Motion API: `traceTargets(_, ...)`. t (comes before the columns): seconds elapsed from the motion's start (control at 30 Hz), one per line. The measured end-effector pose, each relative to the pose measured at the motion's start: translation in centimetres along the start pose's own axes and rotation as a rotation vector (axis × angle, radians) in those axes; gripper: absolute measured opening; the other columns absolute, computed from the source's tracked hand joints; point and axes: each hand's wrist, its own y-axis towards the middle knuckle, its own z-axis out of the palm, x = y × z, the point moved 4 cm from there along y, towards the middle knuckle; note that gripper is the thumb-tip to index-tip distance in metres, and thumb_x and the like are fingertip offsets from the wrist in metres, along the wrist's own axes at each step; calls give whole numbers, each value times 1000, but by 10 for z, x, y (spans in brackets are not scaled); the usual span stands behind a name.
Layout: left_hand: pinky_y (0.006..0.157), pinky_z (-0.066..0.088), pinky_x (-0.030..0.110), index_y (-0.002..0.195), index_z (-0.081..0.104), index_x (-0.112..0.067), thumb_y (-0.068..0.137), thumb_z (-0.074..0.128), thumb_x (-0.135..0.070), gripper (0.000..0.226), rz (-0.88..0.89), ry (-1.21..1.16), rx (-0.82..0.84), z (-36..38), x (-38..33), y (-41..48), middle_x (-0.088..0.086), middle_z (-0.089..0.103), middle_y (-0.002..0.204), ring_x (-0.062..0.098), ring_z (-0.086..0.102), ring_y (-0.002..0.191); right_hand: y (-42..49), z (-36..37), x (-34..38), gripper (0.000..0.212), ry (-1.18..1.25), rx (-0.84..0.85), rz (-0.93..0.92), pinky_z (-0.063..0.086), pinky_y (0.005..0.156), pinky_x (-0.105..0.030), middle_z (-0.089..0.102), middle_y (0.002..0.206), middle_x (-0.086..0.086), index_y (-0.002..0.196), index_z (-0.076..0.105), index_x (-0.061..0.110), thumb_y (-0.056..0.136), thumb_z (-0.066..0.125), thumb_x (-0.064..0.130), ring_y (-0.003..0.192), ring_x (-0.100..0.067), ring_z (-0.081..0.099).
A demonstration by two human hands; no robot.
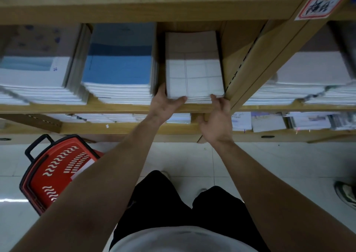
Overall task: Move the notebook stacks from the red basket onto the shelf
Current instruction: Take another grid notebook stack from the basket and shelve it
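White shirt hem [183, 240] and both forearms [96, 184] fill the bottom of the view. Left hand [165, 102] is open. Its thumb [162, 91] runs up the left side of the grid-cover notebook stack [194, 72] and a finger lies along the front edge, bracketing the front-left corner. Right hand [216, 120] is loose and open too, one fingertip touching the front edge near the right corner; it grips nothing.

Risks: the stack sits right at the lip of the shelf board [115, 108], so an uneven shove likely fans the top copies or skews the pile into the wooden upright [242, 67] at 3 o'clock. The thumb is in the narrow gap to the blue notebook stack [119, 65] at 9 o'clock — could drag those on withdrawal.

The stack lies at 12 o'clock from both hands, touching them, on that board. Red basket [57, 171] is on the floor [183, 155] at 7 o'clock, well apart — a forearm hides part of it, so can't tell what's left inside.
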Motion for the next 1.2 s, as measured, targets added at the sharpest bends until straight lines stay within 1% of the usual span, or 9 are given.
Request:
traceTargets(0.1, 98, 48, 27, 142, 47, -21, 85, 79, -30, 65, 9, 17, 17, -3, 12, -10, -10, 65, 124, 14, 62, 115, 8, -17, 8, 54, -25, -51, -66, 48, 103, -34, 41, 145, -9, 143, 54, 11, 91, 65, 24, 126, -24, 51)
traceTargets(0.27, 102, 51, 32, 149, 38, -24, 88, 75, -36, 72, 87, -86, -69, 8, 14, -14, -7, 64, 133, 14, 61, 120, 34, -16, 31, 50, -166, -43, -277, 48, 104, -42, 51, 139, -7, 141, 57, 9, 96, 61, 30, 129, -26, 49)
traceTargets(0.4, 94, 38, 3, 159, 23, -20, 101, 58, -35, 70, 176, -127, -100, 14, 9, -11, -11, 53, 138, 7, 50, 125, 59, 4, 34, 63, -332, 133, -336, 20, 125, -41, 20, 168, -2, 160, 29, 24, 103, 45, 47, 155, -24, 16)
traceTargets(0.53, 100, 35, 13, 161, 19, -26, 104, 52, -31, 66, 182, -104, -3, 14, 12, 1, -6, 53, 146, 8, 47, 130, 61, 10, 19, 64, -442, 164, -315, 5, 127, -41, 2, 172, 0, 163, 18, 26, 106, 33, 52, 158, -21, -1)
traceTargets(0.73, 114, 39, 34, 161, 17, -31, 102, 54, -37, 70, 158, -97, 34, 14, 16, 8, -6, 53, 147, 16, 49, 133, 60, 11, 21, 70, -472, 163, -319, 3, 126, -43, 3, 172, -2, 163, 19, 25, 104, 36, 57, 158, -24, -1)
traceTargets(0.83, 110, 42, 33, 159, 23, -28, 98, 62, -38, 73, 141, -124, 52, 10, 17, 3, -6, 55, 144, 13, 51, 131, 59, 13, 24, 74, -492, 141, -296, 6, 126, -44, 7, 171, -3, 162, 22, 24, 101, 41, 61, 157, -25, 2)
traceTargets(0.97, 104, 50, 43, 147, 45, -20, 96, 65, -29, 55, 131, 11, 20, 2, 43, -19, -4, 62, 136, 16, 58, 124, 61, 18, 31, 82, -504, 111, -342, 10, 126, -46, 15, 170, -1, 160, 27, 24, 94, 52, 65, 156, -25, 9)
traceTargets(1.1, 113, 42, 39, 151, 43, -21, 98, 64, -22, 58, 78, -65, -42, -7, 73, -36, -6, 55, 146, 11, 50, 135, 62, 29, 29, 91, -528, 61, -376, 11, 124, -49, 22, 168, 2, 159, 30, 28, 84, 66, 66, 155, -26, 14)
traceTargets(1.2, 111, 45, 43, 148, 47, -21, 96, 66, -19, 56, 47, -134, -66, -12, 80, -35, -7, 59, 141, 13, 54, 132, 63, 33, 24, 86, -500, -16, -401, 15, 121, -48, 29, 165, 2, 155, 37, 29, 83, 73, 56, 153, -27, 22)
